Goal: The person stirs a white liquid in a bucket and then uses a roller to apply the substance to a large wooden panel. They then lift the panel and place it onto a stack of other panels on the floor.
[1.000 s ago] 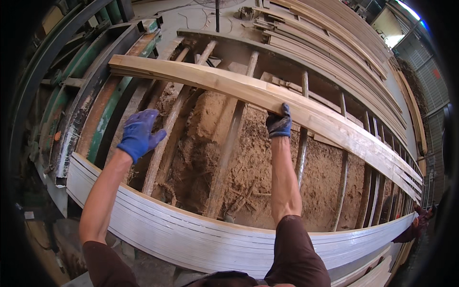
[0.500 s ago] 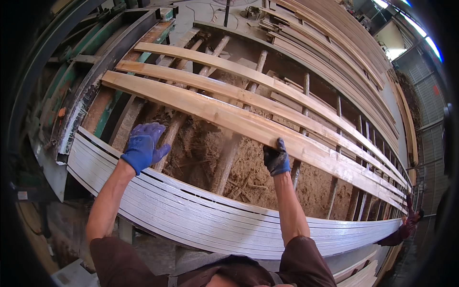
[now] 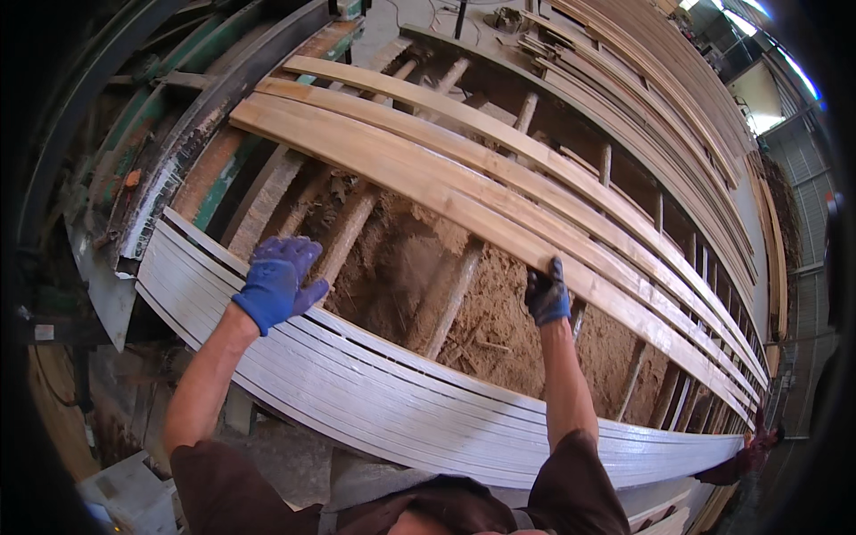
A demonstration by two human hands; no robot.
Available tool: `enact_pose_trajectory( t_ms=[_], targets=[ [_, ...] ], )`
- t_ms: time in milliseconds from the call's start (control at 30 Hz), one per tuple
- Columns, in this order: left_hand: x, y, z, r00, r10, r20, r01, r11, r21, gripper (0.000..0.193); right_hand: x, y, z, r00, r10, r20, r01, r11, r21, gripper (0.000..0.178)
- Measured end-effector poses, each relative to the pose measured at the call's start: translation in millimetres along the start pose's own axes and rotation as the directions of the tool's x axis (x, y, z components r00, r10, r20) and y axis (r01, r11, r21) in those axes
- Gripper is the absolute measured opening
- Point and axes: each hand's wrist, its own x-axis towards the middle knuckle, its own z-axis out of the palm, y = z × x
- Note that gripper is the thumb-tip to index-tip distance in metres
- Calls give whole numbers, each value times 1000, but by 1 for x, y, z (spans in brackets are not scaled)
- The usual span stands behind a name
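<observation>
A gray ribbed wall (image 3: 807, 234) closes off the right side, with bright strips of light (image 3: 798, 75) high up near a pale panel (image 3: 760, 92). Thin cables cross the gray floor (image 3: 382, 31) at the top, beside long timber stacks (image 3: 664, 102). Dark and green metal framework (image 3: 192, 129) fills the upper left.

Long wooden planks (image 3: 374, 150) side by side across a bed of parallel rollers (image 3: 352, 226)
</observation>
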Motion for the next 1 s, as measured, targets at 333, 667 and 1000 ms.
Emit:
enact_pose_trajectory(
  t_ms=[333, 667, 1000],
  targets=[
    [31, 24, -8, 996, 43, 76, -43, 999, 7, 54, 7, 2, -11, 966, 245, -87, -257, 950, -178, 40],
    [-23, 35, -27, 983, -80, 166, 61, 991, 115, 63, 185, -114, 62, 954, 43, 297, 27, 973, -228, 41],
    [-63, 67, -17, 892, 46, 451, -111, 987, 118, 118, -117, 67, -86, 382, 913, 144, -234, 246, -941, 48]
  ],
)
